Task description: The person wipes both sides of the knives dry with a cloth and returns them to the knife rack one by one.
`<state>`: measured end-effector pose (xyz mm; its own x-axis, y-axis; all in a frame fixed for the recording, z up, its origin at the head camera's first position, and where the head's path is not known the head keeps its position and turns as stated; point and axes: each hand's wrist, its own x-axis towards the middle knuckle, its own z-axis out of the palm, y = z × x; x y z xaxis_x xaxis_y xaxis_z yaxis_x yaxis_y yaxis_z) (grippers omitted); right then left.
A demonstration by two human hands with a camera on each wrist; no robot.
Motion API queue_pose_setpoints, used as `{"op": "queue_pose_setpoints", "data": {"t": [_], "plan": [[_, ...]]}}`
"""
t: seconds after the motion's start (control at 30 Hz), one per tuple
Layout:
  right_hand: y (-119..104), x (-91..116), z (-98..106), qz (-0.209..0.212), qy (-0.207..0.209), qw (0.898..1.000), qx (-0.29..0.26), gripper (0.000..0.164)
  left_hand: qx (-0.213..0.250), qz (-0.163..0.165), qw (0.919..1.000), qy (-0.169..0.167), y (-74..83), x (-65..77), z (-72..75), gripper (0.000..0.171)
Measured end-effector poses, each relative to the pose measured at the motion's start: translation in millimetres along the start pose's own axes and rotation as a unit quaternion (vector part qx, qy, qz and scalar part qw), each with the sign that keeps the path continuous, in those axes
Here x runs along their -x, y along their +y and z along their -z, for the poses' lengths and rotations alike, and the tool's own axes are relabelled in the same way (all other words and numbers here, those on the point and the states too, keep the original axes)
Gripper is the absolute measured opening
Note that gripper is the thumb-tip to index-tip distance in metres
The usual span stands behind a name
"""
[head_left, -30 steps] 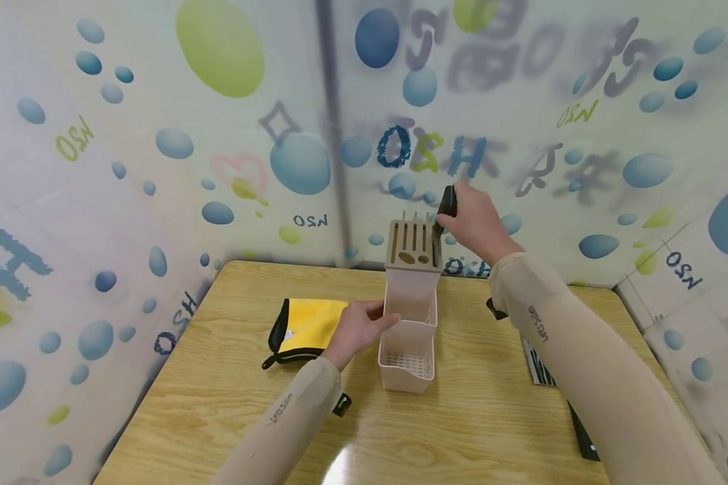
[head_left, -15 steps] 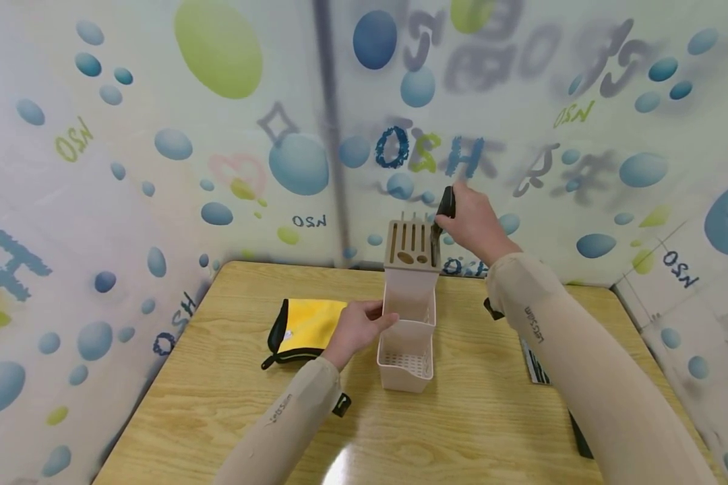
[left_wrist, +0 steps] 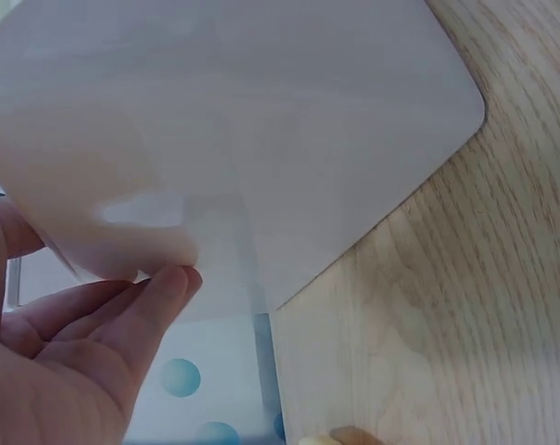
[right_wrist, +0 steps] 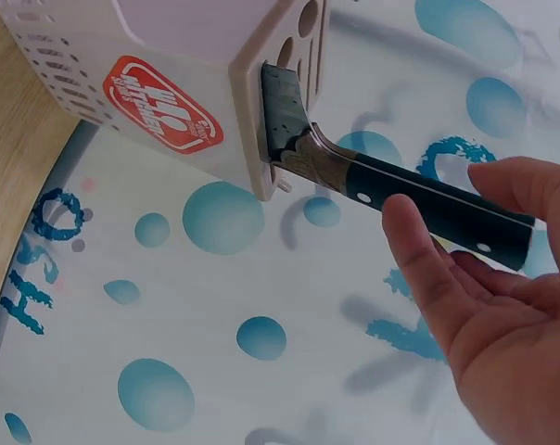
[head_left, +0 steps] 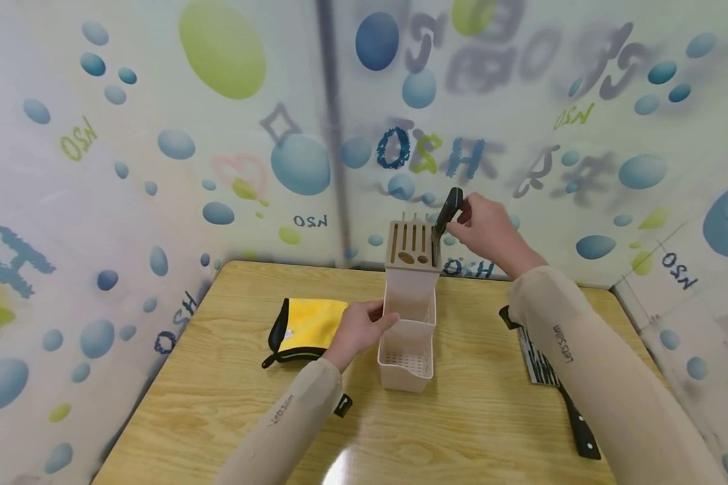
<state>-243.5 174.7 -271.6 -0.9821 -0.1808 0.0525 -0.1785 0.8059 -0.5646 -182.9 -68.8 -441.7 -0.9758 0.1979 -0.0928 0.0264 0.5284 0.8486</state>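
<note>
A pale pink plastic knife holder (head_left: 409, 377) with a brown slotted top (head_left: 414, 246) stands on the table. My left hand (head_left: 364, 330) pinches its side wall at the rim of the middle compartment, with the thumb over the edge. In the rightmost slot sits a knife (right_wrist: 410, 197), its black riveted handle tilted up and to the right and part of the blade showing above the slot. Around that handle my right hand (head_left: 488, 225) is loosely spread, with gaps between fingers and handle in the right wrist view. The lower blade is hidden inside the holder.
Left of the holder lies a yellow cloth pouch (head_left: 312, 323) with black edging. On the right a second knife with a black handle (head_left: 579, 428) rests on the table (head_left: 461, 417), partly under my right forearm. A wall with printed bubbles (head_left: 300, 165) rises close behind the holder.
My right hand has loosened from the knife handle and moved slightly right. The handle now leans further right. My left hand keeps its place on the holder.
</note>
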Motion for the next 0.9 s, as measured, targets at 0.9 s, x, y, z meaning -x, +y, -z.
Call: {"op": "queue_pose_setpoints", "data": {"t": [0.9], "plan": [[102, 134, -15, -0.018, 0.094, 0.995, -0.013, 0.040, -0.134, -0.024, 0.9881, 0.071, -29.4, 21.8, 42.8, 0.055]]}}
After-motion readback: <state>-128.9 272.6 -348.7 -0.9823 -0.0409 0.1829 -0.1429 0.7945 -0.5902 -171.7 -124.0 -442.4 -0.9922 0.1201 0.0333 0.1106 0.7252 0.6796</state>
